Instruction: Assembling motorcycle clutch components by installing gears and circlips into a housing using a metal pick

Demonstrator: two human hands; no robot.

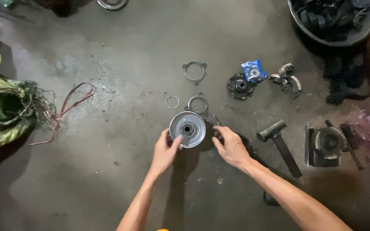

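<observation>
Both forearms reach down from the near edge to a round silver drum (187,129) standing on the concrete floor (120,171). Left hand (164,150) pinches its near rim in a narrow grip; right hand (230,146) rests just beside it, fingers curled, and I cannot tell whether it holds the thin tool (216,120) there. By my judgement the work is midway: a snap ring (172,102), two flat ring plates (195,71) (198,105), a dark hub (240,86) and a hammer (279,145) lie apart, unfitted.
</observation>
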